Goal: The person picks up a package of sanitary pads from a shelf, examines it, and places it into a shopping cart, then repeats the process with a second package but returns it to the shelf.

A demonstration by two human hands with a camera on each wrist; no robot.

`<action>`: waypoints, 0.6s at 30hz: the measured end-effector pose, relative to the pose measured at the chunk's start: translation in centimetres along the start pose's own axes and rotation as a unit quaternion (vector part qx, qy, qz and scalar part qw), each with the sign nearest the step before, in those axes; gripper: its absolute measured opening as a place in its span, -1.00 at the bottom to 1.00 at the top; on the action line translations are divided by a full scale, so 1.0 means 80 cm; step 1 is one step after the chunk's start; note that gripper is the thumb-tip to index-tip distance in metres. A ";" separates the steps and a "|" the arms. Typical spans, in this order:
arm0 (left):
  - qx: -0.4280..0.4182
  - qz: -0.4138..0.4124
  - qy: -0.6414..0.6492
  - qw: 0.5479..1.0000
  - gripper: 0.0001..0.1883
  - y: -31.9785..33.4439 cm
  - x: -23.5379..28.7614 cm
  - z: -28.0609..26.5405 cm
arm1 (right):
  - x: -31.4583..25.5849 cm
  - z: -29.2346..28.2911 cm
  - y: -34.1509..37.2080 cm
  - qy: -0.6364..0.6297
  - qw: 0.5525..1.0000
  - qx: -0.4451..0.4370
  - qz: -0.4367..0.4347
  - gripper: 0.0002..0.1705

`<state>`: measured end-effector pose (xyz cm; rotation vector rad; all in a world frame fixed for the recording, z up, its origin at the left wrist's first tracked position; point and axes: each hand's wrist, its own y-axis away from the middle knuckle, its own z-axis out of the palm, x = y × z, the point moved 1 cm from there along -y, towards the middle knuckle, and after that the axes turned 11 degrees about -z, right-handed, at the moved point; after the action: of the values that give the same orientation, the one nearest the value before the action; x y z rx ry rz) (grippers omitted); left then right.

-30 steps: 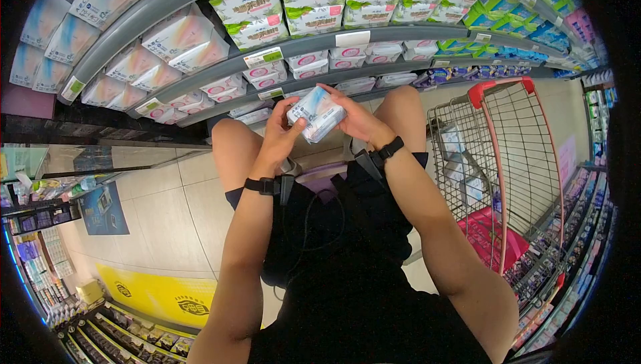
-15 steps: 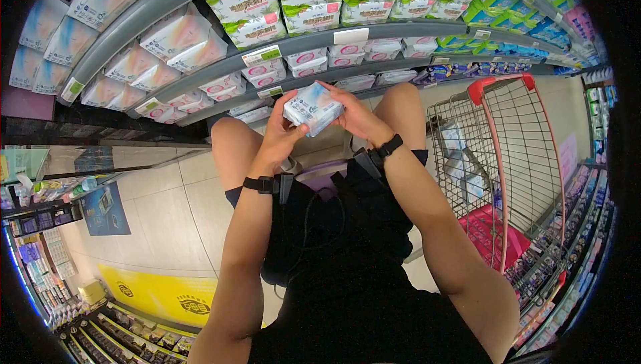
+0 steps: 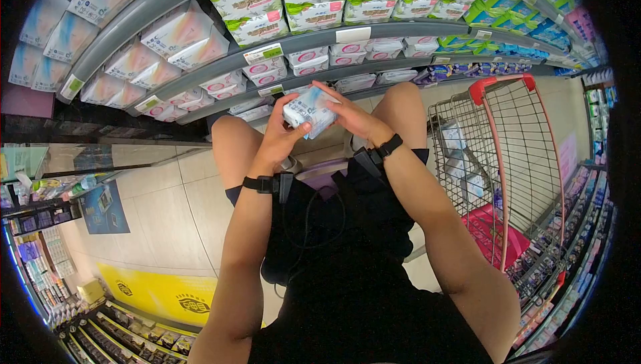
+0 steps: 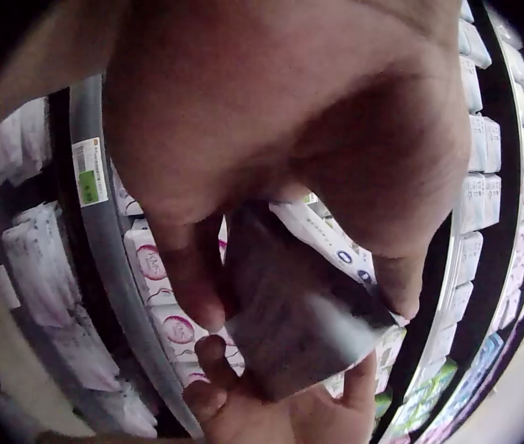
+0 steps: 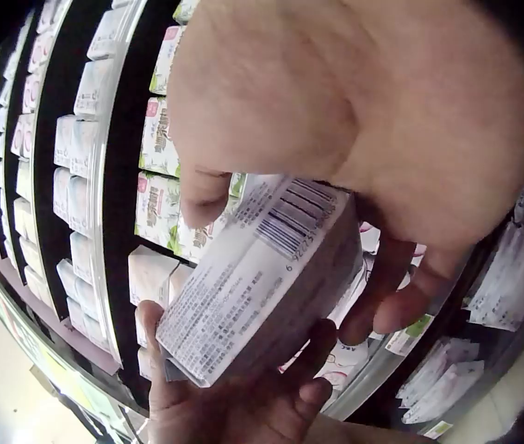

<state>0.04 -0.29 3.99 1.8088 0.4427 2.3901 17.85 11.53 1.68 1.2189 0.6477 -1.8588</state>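
Note:
A small white and pale blue pack [image 3: 311, 110] is held between both hands in front of the shelves, above the gap between the knees. My left hand [image 3: 279, 136] grips its left end, thumb on the near edge. At the other end, my right hand [image 3: 354, 116] holds it with curled fingers. The right wrist view shows a side of the pack [image 5: 262, 277] with a barcode and small print. In the left wrist view the pack [image 4: 299, 305] is shaded, its print mostly unreadable.
Shelves [image 3: 307, 42] of stacked packs curve across the front and left. To the right stands a wire shopping cart [image 3: 527, 157] with red corners, several white packs [image 3: 454, 138] and a pink-red bag [image 3: 491, 234] inside. A tiled floor [image 3: 160, 204] lies to the left.
The pack has been tilted and turned a little between the hands, and the right hand's fingers have shifted over its upper right part. Both arms stay nearly in place.

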 end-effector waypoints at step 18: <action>0.088 0.009 -0.092 0.992 -0.76 -0.020 -0.034 -0.022 | 0.005 0.011 0.001 0.293 0.934 -0.172 -0.114 0.12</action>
<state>-1.02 0.19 0.56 2.0922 0.6347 2.2298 17.40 10.64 1.70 1.5069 1.4290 -1.4529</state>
